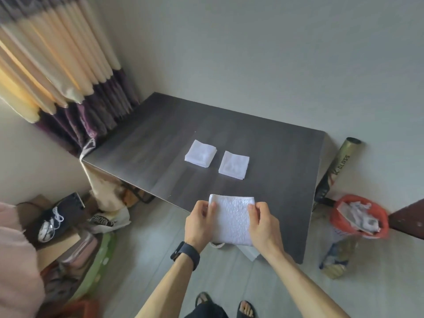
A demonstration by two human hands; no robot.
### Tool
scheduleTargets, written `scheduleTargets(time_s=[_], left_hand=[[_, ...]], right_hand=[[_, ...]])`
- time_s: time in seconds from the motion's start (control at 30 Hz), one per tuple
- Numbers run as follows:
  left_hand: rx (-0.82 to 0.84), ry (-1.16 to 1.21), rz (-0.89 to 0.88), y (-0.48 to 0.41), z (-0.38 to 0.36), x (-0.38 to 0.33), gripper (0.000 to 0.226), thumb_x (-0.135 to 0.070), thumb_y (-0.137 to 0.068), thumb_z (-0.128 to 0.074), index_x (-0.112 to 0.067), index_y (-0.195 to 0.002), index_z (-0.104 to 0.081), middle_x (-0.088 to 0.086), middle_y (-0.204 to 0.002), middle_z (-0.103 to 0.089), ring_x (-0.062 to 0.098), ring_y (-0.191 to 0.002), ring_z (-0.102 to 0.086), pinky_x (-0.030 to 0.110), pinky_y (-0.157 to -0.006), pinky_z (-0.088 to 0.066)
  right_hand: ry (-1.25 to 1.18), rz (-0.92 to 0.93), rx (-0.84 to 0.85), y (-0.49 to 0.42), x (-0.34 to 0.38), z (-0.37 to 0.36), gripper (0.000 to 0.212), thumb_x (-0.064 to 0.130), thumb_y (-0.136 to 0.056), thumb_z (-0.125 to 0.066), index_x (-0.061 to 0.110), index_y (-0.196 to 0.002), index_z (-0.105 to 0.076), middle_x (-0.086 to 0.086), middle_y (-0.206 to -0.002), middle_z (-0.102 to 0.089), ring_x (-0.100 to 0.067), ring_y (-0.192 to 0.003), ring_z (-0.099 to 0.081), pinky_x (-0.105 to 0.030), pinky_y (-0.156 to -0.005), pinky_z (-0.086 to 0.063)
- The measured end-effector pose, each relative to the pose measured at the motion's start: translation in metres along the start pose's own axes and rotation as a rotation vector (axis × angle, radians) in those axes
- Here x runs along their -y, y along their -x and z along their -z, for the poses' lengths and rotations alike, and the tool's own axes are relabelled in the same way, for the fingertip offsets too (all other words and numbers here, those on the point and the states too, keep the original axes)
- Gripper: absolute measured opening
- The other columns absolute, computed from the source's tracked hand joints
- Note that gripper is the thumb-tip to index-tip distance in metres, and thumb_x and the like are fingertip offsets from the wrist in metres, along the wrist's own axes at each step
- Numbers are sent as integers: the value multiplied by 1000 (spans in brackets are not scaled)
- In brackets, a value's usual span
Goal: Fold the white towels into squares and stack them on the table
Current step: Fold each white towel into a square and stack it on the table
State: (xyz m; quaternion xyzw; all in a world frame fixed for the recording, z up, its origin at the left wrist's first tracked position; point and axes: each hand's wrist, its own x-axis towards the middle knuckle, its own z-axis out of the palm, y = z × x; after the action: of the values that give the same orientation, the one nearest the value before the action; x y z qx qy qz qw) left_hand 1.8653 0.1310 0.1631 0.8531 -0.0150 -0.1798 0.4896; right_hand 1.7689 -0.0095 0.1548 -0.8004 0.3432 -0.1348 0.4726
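A folded white towel hangs between my hands over the near edge of the dark wooden table. My left hand, with a black watch on its wrist, pinches the towel's left side. Its right side is gripped by my right hand. Farther back on the table lie two white squares: a thicker folded stack on the left and a flatter folded towel just right of it, a small gap between them.
A striped curtain hangs at the left beside the table's corner. Shoes, bags and boxes crowd the floor at the left. A red bin and a gold tube stand by the table's right side. My sandalled feet show below.
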Motion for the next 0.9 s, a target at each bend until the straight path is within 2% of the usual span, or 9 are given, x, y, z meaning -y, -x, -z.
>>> scheduleTargets(time_s=[0.07,0.27,0.43,0.53,0.67,0.77,0.9], left_hand=[[37,-20,31,-29,-7,-1,34,-57,-91,-54,-24,-80,-58,-17,-67,-57,5,-63,-51,25,-61,-42],[214,-33,66,-124,-23,-3,45,-62,-91,-51,-19,-81,-56,-12,-73,-57,8,-66,-50,19,-57,-42],[377,-88,26,-203,-33,-5,39,-61,-94,-46,-24,-90,-55,-12,-84,-62,8,-75,-57,24,-65,-47],[447,-170,-3,-247,-43,-7,33,-58,-97,-42,-26,-97,-52,-9,-93,-63,8,-80,-60,23,-63,-45],[475,-208,-8,-295,-64,-8,29,-59,-97,-39,-31,-98,-49,-7,-91,-63,14,-82,-64,33,-68,-56],[463,-252,-25,-327,-82,-5,24,-59,-97,-38,-37,-97,-46,-11,-91,-61,12,-83,-63,39,-74,-59],[449,-290,-29,-357,-110,0,19,-58,-98,-35,-40,-97,-42,-10,-90,-61,15,-81,-65,45,-74,-60]], right_hand=[[4,-53,-10,-22,1,-8,26,36,-103,-43,17,-86,-47,3,-67,-56,-17,-63,-50,-39,-63,-43],[29,-202,-57,-87,1,-41,25,37,-103,-42,19,-87,-49,2,-67,-58,-17,-60,-50,-37,-60,-45],[117,-312,-50,-143,5,-69,26,41,-103,-37,18,-98,-49,0,-81,-61,-11,-66,-55,-28,-54,-44],[170,-361,-26,-181,4,-83,28,44,-103,-35,19,-107,-47,0,-93,-61,-10,-74,-58,-21,-54,-41],[195,-390,-45,-229,-3,-98,25,41,-104,-34,20,-111,-44,0,-98,-61,-8,-77,-57,-22,-52,-39],[210,-402,-40,-262,-16,-108,24,42,-104,-34,21,-114,-43,1,-100,-60,-5,-78,-56,-22,-52,-38],[233,-402,-64,-298,-41,-118,22,40,-104,-32,22,-111,-43,0,-92,-62,-11,-74,-57,-30,-53,-42]])
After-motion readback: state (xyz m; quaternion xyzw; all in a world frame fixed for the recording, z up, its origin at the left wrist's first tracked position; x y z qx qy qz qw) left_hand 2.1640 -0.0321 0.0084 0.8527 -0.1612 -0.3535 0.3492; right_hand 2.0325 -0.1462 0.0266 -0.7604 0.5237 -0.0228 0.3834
